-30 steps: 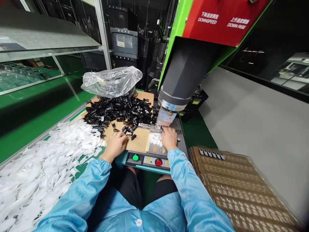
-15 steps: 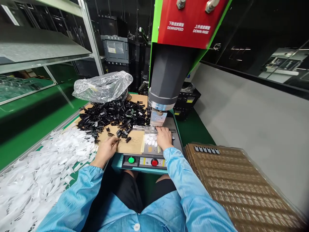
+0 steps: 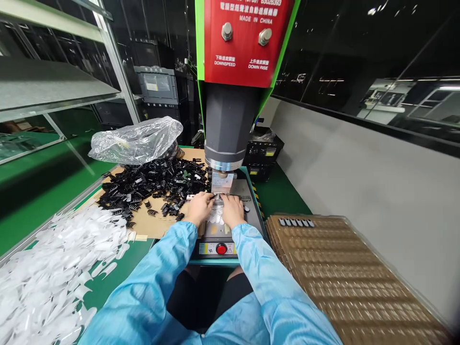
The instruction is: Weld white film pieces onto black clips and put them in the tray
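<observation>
At the press's fixture (image 3: 218, 203), directly below the metal welding head (image 3: 222, 182), my two hands are close together. My left hand (image 3: 200, 209) has its fingers closed, with a small dark piece at the tips that looks like one of the black plastic clips. From the other side my right hand (image 3: 233, 211) touches the fixture, its fingers bent together; what lies under them is hidden. Several small white pieces (image 3: 215, 216) lie on the press base just in front of the fixture, between my wrists.
A heap of black plastic clips (image 3: 158, 184) lies on cardboard at the left, behind a spread of white plastic pieces (image 3: 53, 268). A clear plastic bag (image 3: 138, 141) rests behind the clips. Stacked brown trays (image 3: 334, 268) stand at right. A red button (image 3: 221, 248) is on the press front.
My left hand has moved right from the cardboard to the fixture, carrying a small black piece. My right hand stays at the fixture. The view has shifted, so the press appears further left.
</observation>
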Demonstrator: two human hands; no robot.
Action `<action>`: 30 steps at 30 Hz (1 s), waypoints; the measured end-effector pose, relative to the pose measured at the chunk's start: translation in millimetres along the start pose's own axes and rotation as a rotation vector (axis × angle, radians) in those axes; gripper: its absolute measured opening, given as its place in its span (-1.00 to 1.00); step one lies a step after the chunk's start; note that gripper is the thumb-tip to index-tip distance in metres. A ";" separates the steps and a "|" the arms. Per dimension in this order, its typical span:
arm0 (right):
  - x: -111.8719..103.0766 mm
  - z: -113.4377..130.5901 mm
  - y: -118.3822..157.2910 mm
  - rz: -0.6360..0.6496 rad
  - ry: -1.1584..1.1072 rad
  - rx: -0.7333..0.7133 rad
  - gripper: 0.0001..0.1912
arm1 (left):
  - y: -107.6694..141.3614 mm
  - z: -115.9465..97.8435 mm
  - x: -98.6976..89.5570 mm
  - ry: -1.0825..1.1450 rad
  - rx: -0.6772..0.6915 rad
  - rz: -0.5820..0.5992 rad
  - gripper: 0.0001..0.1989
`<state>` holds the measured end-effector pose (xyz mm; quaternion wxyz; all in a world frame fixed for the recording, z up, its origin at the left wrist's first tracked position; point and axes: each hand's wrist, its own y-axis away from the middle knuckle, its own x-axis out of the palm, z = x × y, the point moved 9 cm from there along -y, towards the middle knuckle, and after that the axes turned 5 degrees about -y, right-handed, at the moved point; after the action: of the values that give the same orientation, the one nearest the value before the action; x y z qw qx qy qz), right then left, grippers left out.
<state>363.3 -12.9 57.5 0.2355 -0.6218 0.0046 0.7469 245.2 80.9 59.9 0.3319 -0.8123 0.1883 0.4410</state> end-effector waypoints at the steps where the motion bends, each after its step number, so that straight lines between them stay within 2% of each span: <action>1: -0.4 0.3 0.9 0.006 0.002 0.000 -0.40 | -3.9 -3.8 7.2 -0.010 0.009 0.010 -0.67; 4: -0.1 0.0 2.1 0.009 -0.001 0.002 -0.42 | -7.9 -13.5 19.1 -0.022 0.045 0.028 -0.68; 8: 1.8 -0.3 -1.1 -0.008 -0.010 0.003 -0.45 | -10.8 -20.9 24.1 -0.092 0.093 0.102 -0.65; 12: 0.2 1.2 -3.4 -0.001 -0.029 0.002 -0.44 | -14.1 -22.4 15.9 -0.124 0.127 0.147 -0.63; 14: -6.6 -0.5 2.1 -0.029 -0.077 -0.017 -0.42 | -6.0 -21.4 6.4 -0.113 0.144 0.141 -0.55; 17: -23.4 -17.2 26.9 -0.136 -0.198 -0.031 -0.38 | 28.4 -15.9 -12.4 -0.052 0.193 0.114 -0.48; 20: -33.9 -51.2 71.4 -0.224 -0.282 0.001 -0.41 | 81.8 -0.8 -28.3 -0.028 0.227 0.132 -0.51; 22: -32.3 -75.5 104.6 -0.236 -0.286 0.030 -0.43 | 116.7 12.5 -33.5 -0.060 0.229 0.173 -0.50; 26: -17.5 -107.1 156.0 -0.156 -0.226 0.075 -0.38 | 161.9 36.3 -31.2 -0.181 0.228 0.251 -0.40; 30: -9.5 -106.9 179.6 0.016 -0.172 0.109 -0.19 | 172.9 57.7 -21.3 -0.227 0.207 0.249 -0.39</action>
<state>399.3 -207.9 -9.2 0.2628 -0.5414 0.0300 0.7981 96.1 -0.8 -9.3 0.3758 -0.6893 0.2929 0.5457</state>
